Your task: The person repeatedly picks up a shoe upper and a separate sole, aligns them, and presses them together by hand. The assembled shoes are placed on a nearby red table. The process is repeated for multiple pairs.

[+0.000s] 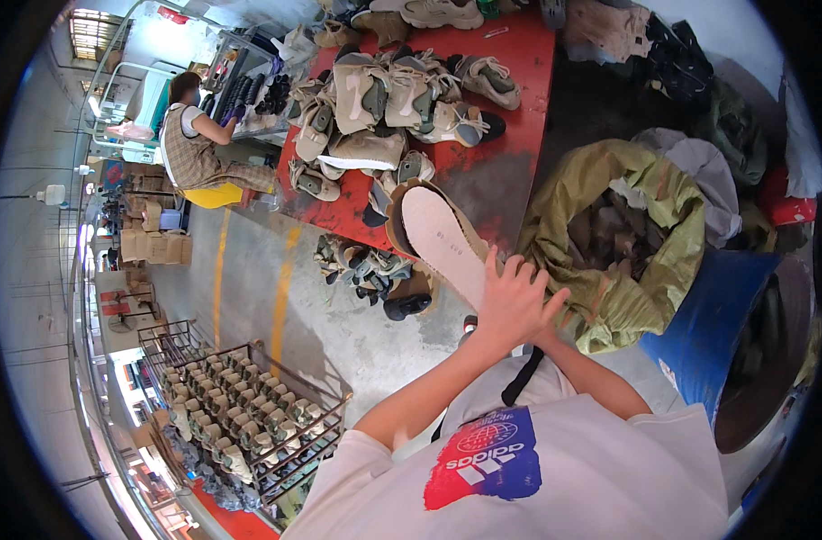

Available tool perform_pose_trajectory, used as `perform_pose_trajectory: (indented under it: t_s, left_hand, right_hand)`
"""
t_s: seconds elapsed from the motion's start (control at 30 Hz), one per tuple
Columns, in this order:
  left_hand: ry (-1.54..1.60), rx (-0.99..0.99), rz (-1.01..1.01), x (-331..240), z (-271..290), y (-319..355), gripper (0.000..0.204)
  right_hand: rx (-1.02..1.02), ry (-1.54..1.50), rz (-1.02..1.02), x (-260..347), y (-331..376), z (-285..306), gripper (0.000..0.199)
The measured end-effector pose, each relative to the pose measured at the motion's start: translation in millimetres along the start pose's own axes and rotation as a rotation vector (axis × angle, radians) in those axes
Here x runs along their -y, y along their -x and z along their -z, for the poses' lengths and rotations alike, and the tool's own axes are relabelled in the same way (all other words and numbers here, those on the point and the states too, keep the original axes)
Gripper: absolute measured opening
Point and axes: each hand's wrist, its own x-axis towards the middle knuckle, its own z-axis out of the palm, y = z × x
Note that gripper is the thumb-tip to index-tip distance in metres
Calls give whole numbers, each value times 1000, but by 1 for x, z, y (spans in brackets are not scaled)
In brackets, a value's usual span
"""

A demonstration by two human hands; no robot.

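Left hand (510,301): fingers (516,266) spread, touching pale insole (440,232) | right hand (545,336): mostly hidden, cannot tell fingers' state

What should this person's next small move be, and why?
I'd probably slide the bare left hand slightly toward the far rounded end of the pale pink, foot-shaped insole. That hand lies over the near end, with the bare right hand mostly hidden behind it, and no visible hand steadies the far end, where a tan-brown rim shows alongside.
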Motion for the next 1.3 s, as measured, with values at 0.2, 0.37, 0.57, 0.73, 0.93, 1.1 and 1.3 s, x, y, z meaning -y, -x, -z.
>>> perform_pose_trajectory:
  t_s: [0.2,0.37,0.57,0.73,0.93,1.1,1.3]
  left_hand:
    - [17,-71,0,-3,-9,-2,40]
    - [-25,-34,32,-5,-17,-3,36]
    - [-91,-103,47,-6,-26,-2,34]
    - [-82,-208,52,-1,-31,1,34]
    - [-100,-199,-52,4,-31,8,35]
    - [-45,-205,-132,3,-34,9,35]
    - [-131,-69,-235,15,-22,17,31]
  right_hand:
    - [2,-9,-36,0,-5,-21,50]
    - [38,24,-52,-8,-6,-20,55]
    - [74,148,-87,-54,-37,-33,61]
    - [187,317,-165,-144,-61,-32,66]
    - [161,280,-604,-214,-30,47,74]
    - [98,308,-498,-150,-89,111,35]
    - [122,177,-421,-23,-179,116,24]
